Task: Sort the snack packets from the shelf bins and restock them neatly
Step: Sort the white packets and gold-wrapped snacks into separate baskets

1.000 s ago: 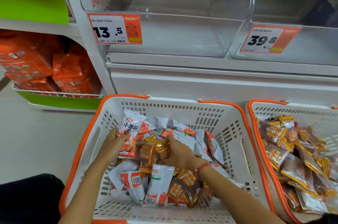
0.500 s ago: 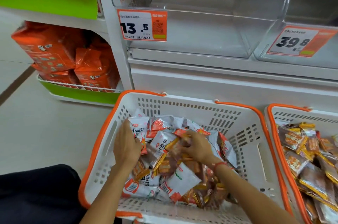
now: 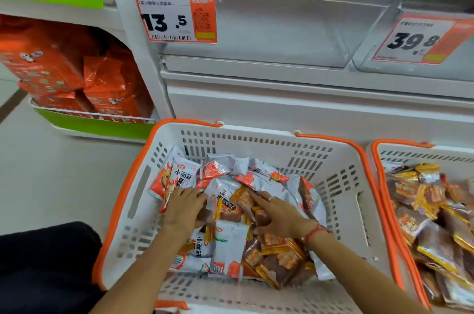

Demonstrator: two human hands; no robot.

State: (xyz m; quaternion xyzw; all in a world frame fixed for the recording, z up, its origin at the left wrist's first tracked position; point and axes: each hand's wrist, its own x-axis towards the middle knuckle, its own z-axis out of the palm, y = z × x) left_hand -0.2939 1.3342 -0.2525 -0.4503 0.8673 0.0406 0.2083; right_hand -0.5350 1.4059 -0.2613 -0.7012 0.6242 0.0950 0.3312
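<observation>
We find both hands in the white basket (image 3: 133,211) at lower centre, among mixed snack packets (image 3: 228,244): the left hand (image 3: 186,207) lies flat with fingers extended on a white packet, the right hand (image 3: 279,213) reaches with fingers straight toward an orange-brown packet (image 3: 245,199), gripping nothing. We judge the risk to be mis-sorting, since the two kinds overlap and slippery wrappers may drag neighbours along. Lower layers are hidden, and the second basket (image 3: 377,159) is cut off at right.

Basket (image 3: 341,185) white w/ orange rim; packets (image 3: 228,247) white-orange, brown-yellow.
</observation>
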